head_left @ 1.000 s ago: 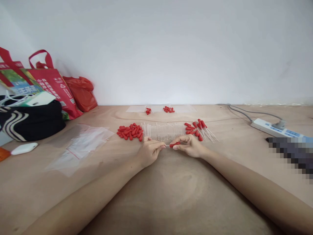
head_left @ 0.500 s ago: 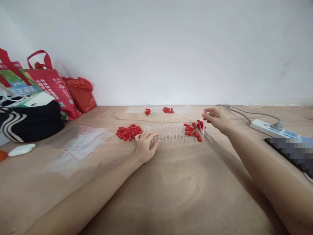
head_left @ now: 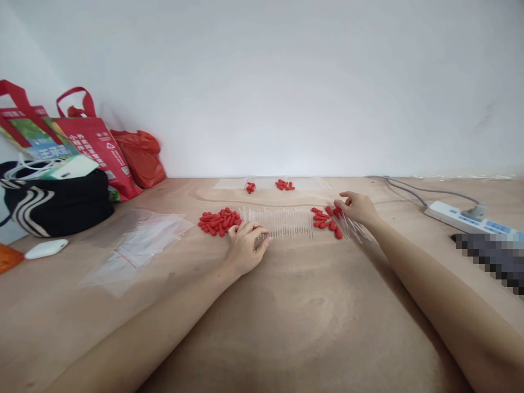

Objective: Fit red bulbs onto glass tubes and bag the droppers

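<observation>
Clear glass dropper tubes (head_left: pixel 282 221) lie side by side in a row across the middle of the table. My left hand (head_left: pixel 248 248) rests at the row's left end, its fingers loosely bent and apart, holding nothing I can see. Beyond its fingertips is a heap of red rubber bulbs (head_left: pixel 215 222). A smaller group of red bulbs (head_left: pixel 321 218) lies to the right of the row. Beside it, droppers with red bulbs fitted (head_left: pixel 352 226) fan out under my right hand (head_left: pixel 356 207). That hand's thumb and forefinger are parted, just above a red bulb.
Flat clear zip bags (head_left: pixel 137 245) lie at the left. More bulbs (head_left: pixel 284 185) sit on clear bags by the wall. Shopping bags (head_left: pixel 98 147), a black striped pouch (head_left: pixel 61 202) and a white case (head_left: pixel 46 249) stand left. At right are a power strip (head_left: pixel 470 218) and a dark device (head_left: pixel 491 259).
My right hand has come down, and the dropper it held upright now lies among the others. My left hand has hardly moved. The whole view has shifted slightly.
</observation>
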`<control>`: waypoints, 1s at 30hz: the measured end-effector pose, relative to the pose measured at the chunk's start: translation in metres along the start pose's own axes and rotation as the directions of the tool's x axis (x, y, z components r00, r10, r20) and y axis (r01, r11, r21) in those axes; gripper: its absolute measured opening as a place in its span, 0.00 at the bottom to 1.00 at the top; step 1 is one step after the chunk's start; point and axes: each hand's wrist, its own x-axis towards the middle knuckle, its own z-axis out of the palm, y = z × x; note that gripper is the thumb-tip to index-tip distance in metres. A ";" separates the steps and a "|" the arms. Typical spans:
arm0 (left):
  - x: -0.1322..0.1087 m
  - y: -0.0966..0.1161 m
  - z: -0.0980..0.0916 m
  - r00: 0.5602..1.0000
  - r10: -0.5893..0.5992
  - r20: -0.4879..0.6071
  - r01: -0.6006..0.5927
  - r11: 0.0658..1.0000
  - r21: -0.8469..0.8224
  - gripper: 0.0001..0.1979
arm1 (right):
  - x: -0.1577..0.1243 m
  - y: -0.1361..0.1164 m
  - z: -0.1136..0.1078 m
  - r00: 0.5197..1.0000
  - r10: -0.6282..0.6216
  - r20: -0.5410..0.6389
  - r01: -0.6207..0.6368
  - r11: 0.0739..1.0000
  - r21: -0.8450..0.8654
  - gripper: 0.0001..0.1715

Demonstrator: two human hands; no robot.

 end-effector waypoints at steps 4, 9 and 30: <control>0.000 0.000 -0.001 1.000 -0.011 -0.006 0.011 1.000 0.003 0.06 | -0.018 -0.010 -0.017 1.000 -0.023 0.008 0.022 0.998 0.063 0.20; 0.000 -0.001 0.000 0.998 -0.055 -0.020 0.055 0.998 0.021 0.05 | -0.053 -0.031 -0.037 0.973 -0.099 0.211 0.123 0.987 -0.105 0.24; 0.000 -0.004 0.002 0.995 -0.098 -0.022 0.099 0.994 0.049 0.04 | -0.050 -0.019 -0.022 0.996 -0.091 0.025 0.092 0.995 -0.035 0.16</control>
